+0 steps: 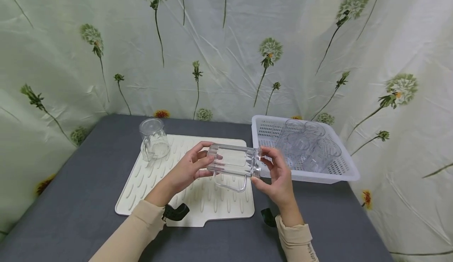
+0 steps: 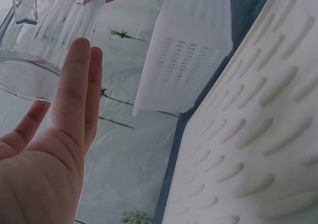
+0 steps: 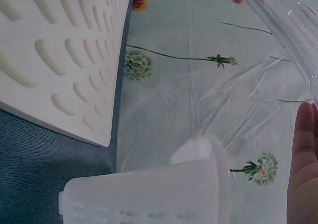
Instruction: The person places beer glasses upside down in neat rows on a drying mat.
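Fingers of the left hand (image 1: 191,166) and the right hand (image 1: 278,177) held the glass mug (image 1: 231,161) sideways over the white mat (image 1: 226,209); its smooth wall could slip from them, or careless carrying could strike the second mug (image 1: 155,140) at the mat's ten o'clock.

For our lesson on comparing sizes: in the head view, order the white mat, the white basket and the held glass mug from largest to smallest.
1. White mat
2. White basket
3. Held glass mug
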Available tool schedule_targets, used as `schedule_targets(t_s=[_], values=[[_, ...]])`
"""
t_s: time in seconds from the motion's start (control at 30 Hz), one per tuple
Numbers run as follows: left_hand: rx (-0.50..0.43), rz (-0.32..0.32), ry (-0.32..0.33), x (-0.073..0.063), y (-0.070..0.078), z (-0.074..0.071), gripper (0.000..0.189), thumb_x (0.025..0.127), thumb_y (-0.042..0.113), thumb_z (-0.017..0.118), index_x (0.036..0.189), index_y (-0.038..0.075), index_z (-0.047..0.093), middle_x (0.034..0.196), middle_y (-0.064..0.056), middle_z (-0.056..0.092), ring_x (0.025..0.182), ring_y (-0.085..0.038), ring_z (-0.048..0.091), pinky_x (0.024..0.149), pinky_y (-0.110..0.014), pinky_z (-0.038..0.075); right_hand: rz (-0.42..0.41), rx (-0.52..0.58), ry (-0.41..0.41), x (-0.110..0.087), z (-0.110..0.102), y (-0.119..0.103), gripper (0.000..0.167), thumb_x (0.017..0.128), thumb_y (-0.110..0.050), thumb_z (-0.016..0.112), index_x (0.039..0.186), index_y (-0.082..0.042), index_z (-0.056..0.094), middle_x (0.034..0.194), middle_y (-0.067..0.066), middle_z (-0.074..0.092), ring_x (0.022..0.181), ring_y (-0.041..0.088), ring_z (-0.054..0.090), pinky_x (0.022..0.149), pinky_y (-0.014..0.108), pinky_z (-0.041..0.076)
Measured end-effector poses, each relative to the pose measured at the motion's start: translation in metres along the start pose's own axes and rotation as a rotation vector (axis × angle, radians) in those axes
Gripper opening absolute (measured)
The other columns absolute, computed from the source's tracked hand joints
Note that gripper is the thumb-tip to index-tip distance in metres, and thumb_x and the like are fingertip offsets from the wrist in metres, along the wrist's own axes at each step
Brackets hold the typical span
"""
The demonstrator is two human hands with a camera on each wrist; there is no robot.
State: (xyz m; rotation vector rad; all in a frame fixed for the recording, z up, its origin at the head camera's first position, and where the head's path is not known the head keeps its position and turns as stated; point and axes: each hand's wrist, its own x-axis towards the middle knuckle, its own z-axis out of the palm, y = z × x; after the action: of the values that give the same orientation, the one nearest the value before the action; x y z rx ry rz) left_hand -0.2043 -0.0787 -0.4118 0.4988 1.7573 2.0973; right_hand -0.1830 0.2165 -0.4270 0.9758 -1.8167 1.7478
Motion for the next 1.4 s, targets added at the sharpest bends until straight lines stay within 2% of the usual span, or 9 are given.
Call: schedule_targets(t_s=[0.23,0.3,0.47,0.53,0.8,0.87,1.1,1.33,1.4], values=[[0.028,0.002,-0.007,0.003,0.001,-0.006,0.048,0.109,0.018,0.064,0.152,0.009,0.043,0.142,-0.020,0.057,0.112,-0.015,0.072,0.092,-0.035,0.065,0.070,-0.040,0.010,-0.009,0.004,0.003,0.083,0.067,0.021,0.077,0.144,0.018,0.045,0.144,-0.002,0.056,0.133,0.010,0.056,0.115,0.022,0.050],[0.043,-0.004,0.000,0.003,0.003,-0.008,0.050,0.109,0.017,0.065,0.153,0.008,0.043,0.140,-0.018,0.057,0.111,-0.016,0.072,0.092,-0.037,0.066,0.083,-0.056,0.012,-0.011,0.005,0.005,0.083,0.068,0.020,0.078,0.144,0.017,0.045,0.144,-0.002,0.056,0.134,0.012,0.057,0.115,0.022,0.049],[0.118,-0.007,0.014,0.005,0.006,-0.012,0.054,0.107,0.017,0.067,0.154,0.009,0.043,0.143,-0.023,0.054,0.111,-0.020,0.071,0.096,-0.045,0.065,0.123,-0.126,-0.001,-0.014,0.007,0.009,0.084,0.071,0.017,0.080,0.147,0.014,0.045,0.146,-0.004,0.056,0.137,0.014,0.056,0.118,0.022,0.047],[0.147,-0.014,0.015,0.006,0.008,-0.013,0.056,0.107,0.019,0.068,0.156,0.010,0.043,0.146,-0.026,0.052,0.111,-0.021,0.071,0.097,-0.047,0.065,0.133,-0.145,-0.003,-0.015,0.007,0.009,0.084,0.072,0.017,0.080,0.148,0.012,0.045,0.147,-0.006,0.055,0.138,0.012,0.055,0.119,0.022,0.046],[0.239,-0.045,0.032,0.015,0.018,-0.015,0.055,0.105,0.022,0.072,0.155,0.020,0.047,0.148,-0.023,0.052,0.113,-0.024,0.073,0.098,-0.046,0.064,0.148,-0.161,0.012,-0.017,0.007,0.013,0.084,0.076,0.020,0.079,0.152,0.009,0.044,0.154,-0.003,0.054,0.142,0.006,0.053,0.121,0.021,0.044],[0.257,-0.042,0.024,0.017,0.021,-0.015,0.056,0.104,0.022,0.072,0.155,0.020,0.048,0.148,-0.022,0.052,0.115,-0.025,0.073,0.100,-0.048,0.063,0.151,-0.145,0.017,-0.018,0.006,0.014,0.083,0.077,0.020,0.077,0.153,0.009,0.044,0.154,0.000,0.054,0.143,0.006,0.053,0.121,0.021,0.043],[0.305,-0.031,0.023,0.021,0.025,-0.018,0.057,0.101,0.023,0.077,0.152,0.023,0.053,0.147,-0.022,0.053,0.118,-0.026,0.073,0.098,-0.044,0.064,0.135,-0.067,0.016,-0.017,0.003,0.017,0.076,0.082,0.016,0.070,0.153,0.011,0.042,0.154,0.022,0.052,0.146,0.014,0.052,0.121,0.026,0.045],[0.337,-0.026,0.032,0.023,0.028,-0.023,0.058,0.101,0.022,0.078,0.153,0.022,0.053,0.149,-0.020,0.053,0.118,-0.027,0.073,0.097,-0.044,0.064,0.139,-0.037,0.052,-0.016,0.002,0.016,0.072,0.084,0.014,0.068,0.151,0.013,0.043,0.152,0.018,0.055,0.144,0.014,0.054,0.120,0.025,0.047],[0.342,-0.026,0.036,0.023,0.029,-0.024,0.058,0.100,0.022,0.078,0.153,0.022,0.054,0.150,-0.019,0.053,0.118,-0.027,0.073,0.098,-0.046,0.064,0.145,-0.032,0.062,-0.016,0.002,0.016,0.071,0.083,0.015,0.068,0.150,0.014,0.043,0.151,0.024,0.054,0.143,0.014,0.055,0.117,0.025,0.048]])
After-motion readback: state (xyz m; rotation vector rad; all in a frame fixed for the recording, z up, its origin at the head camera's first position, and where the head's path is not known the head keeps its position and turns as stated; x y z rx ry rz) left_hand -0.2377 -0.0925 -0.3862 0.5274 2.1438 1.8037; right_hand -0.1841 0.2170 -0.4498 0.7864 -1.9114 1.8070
